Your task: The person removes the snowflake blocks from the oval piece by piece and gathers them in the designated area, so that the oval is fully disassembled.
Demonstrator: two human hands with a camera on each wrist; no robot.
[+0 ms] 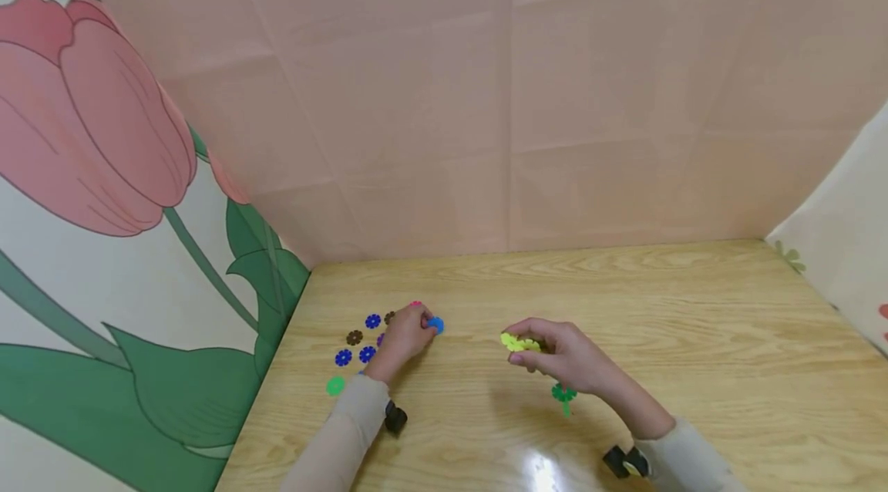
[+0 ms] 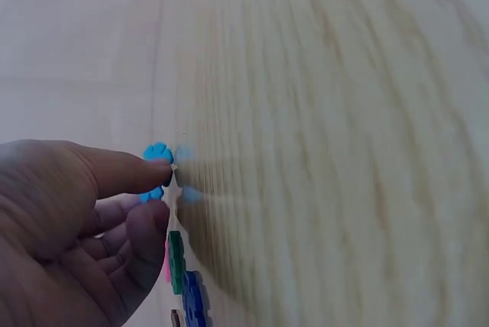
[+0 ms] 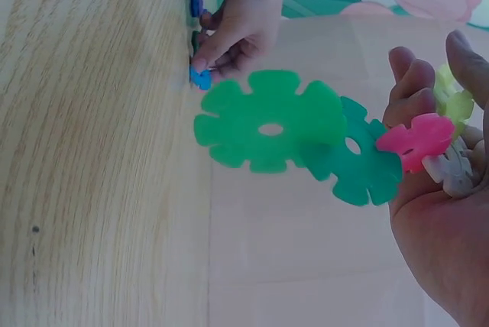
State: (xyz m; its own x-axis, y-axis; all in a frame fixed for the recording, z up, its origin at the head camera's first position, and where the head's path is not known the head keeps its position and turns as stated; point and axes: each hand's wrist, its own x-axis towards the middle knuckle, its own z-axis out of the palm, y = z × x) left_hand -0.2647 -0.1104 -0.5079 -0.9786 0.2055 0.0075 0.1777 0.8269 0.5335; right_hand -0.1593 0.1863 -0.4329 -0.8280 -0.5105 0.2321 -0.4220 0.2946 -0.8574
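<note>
My left hand (image 1: 408, 334) bends over the table at the left, with its fingertips on a light blue snowflake disc (image 1: 435, 325). In the left wrist view this blue disc (image 2: 158, 150) stands tilted at the index finger, which partly covers it. My right hand (image 1: 572, 353) is raised over the table and holds a chain of slotted snowflake discs. Its yellow discs (image 1: 519, 343) lie between thumb and fingers. From them hang a white disc (image 3: 454, 170), a pink disc (image 3: 419, 142), a dark green disc (image 3: 363, 170) and a bright green disc (image 3: 252, 109).
Loose discs lie around the left forearm: dark blue discs (image 1: 343, 357), a brown disc (image 1: 354, 338), a light green disc (image 1: 336, 385) and a pink disc (image 1: 416, 304), partly hidden. The wooden table (image 1: 694, 322) meets a pink cloth backdrop (image 1: 430, 129) and a tulip-print panel (image 1: 125, 122).
</note>
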